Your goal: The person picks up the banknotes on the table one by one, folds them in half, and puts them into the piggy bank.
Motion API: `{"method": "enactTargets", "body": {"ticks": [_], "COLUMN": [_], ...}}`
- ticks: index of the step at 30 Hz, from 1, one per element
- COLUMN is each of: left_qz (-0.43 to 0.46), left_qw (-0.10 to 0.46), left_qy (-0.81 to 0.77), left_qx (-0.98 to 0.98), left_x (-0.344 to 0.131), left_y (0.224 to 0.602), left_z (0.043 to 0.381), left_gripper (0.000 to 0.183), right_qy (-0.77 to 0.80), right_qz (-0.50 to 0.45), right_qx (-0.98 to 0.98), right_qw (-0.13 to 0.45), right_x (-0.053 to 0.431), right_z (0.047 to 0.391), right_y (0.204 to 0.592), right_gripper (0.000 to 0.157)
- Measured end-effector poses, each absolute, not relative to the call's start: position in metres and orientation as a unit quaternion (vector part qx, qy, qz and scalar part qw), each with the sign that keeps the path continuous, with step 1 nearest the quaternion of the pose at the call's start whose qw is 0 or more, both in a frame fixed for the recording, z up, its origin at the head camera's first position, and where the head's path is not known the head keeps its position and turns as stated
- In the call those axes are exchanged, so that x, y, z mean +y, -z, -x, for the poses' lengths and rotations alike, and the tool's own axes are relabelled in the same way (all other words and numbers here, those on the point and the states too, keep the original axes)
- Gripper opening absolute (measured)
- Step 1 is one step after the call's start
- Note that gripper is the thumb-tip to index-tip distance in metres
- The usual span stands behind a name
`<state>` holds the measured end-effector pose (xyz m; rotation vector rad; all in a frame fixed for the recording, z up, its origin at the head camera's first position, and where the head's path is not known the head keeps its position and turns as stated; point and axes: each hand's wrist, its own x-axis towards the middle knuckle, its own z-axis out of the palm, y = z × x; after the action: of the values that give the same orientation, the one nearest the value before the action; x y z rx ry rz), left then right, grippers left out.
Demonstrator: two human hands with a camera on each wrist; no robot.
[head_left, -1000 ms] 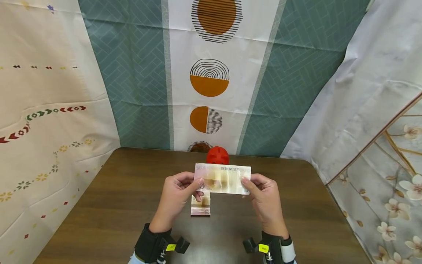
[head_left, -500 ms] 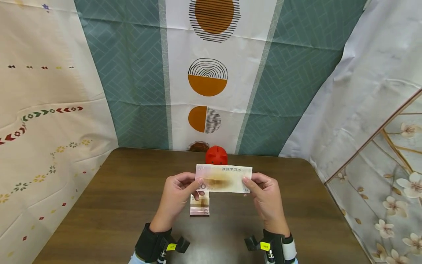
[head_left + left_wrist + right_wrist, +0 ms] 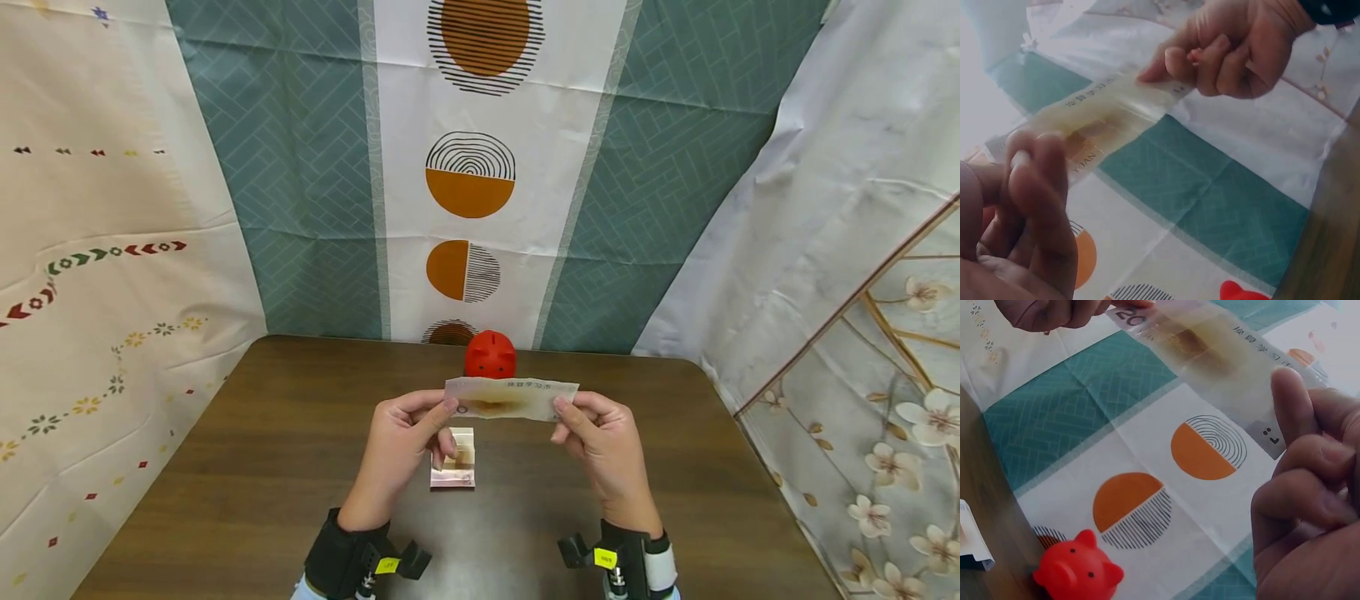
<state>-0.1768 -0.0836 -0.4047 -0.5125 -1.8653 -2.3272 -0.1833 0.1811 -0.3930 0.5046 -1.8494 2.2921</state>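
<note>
A pale play banknote [image 3: 513, 398] is stretched level above the table, tilted so that it looks narrow in the head view. My left hand [image 3: 405, 442] pinches its left end between thumb and fingers. Its right end is pinched by my right hand [image 3: 606, 446]. The right wrist view shows a printed 20 and a brown patch on the banknote [image 3: 1204, 353]. Below my left hand, a small stack of similar notes [image 3: 463, 457] lies on the table, partly covered by the fingers. Behind the held note sits a red piggy bank [image 3: 490, 353], its lower part hidden in the head view.
The brown wooden table [image 3: 315, 400] reaches back to a patterned cloth [image 3: 322, 208] hung behind it. A cream cloth [image 3: 127, 367] hangs on the left and a floral cloth [image 3: 870, 467] on the right. Both wrists wear black camera straps [image 3: 348, 554].
The banknote has tipped from nearly facing the head camera to a flatter angle, and its lower edge has risen. More of the stack and the piggy bank shows. Both hands keep their hold.
</note>
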Motion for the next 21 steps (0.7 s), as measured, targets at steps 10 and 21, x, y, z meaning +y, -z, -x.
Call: {"method": "enactTargets", "body": {"ticks": [10,21], "left_qz": [0.243,0.151], "left_qw": [0.053,0.113], "left_qy": [0.789,0.720], "left_qx": [-0.562,-0.668], "left_x": [-0.0814,-0.0775], "left_y": [0.4021,0.4007], "left_z": [0.1752,0.1724], "left_gripper": [0.032,0.031], "right_qy": [-0.758,-0.732], "right_qz": [-0.312,-0.154], "right_qx": [-0.569,-0.649], "right_qw": [0.066,0.142], "right_x": [0.1859,0.1794], "right_z": [0.1846,0.1746], "right_y": [0.3948,0.3909], "right_gripper": [0.042,0.014]}}
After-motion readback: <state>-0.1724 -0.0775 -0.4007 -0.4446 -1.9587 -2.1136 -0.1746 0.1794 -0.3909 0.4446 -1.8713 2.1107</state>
